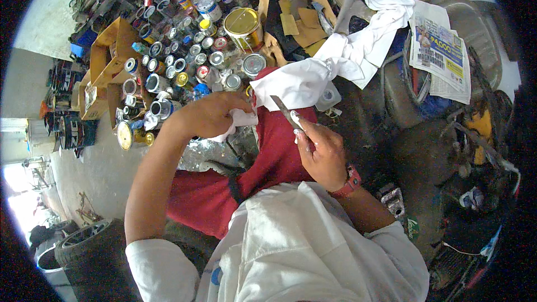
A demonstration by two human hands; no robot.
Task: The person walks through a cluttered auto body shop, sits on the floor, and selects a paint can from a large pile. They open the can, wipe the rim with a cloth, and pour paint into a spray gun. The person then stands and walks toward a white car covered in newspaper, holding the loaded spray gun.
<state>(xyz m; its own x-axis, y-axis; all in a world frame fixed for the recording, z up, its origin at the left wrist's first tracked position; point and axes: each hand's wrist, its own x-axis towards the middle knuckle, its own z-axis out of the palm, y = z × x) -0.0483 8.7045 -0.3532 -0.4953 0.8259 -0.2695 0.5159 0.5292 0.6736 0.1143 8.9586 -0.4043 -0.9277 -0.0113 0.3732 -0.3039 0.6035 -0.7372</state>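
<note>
In my right hand [321, 154], thumb and fingers pinch a narrow, dark metal blade [284, 111] like a knife; its tip points up and left. White paint-like smears mark those fingertips. A white cloth [293, 83] lies over my red-clad knee [279, 134], just beyond the blade. My left hand [218, 114] is closed on the cloth's left end, and a loose fold hangs below the fingers. From there the cloth runs up and right in a long twisted strip. Whether the blade touches the cloth I cannot tell.
Many paint cans and jars crowd the floor ahead, among them a large gold-lidded can [243, 25]. Cardboard boxes [112, 50] stand at the left, and an open carton [307, 19] sits ahead. Newspaper [439, 50] lies on the right. A tire [92, 251] is at lower left.
</note>
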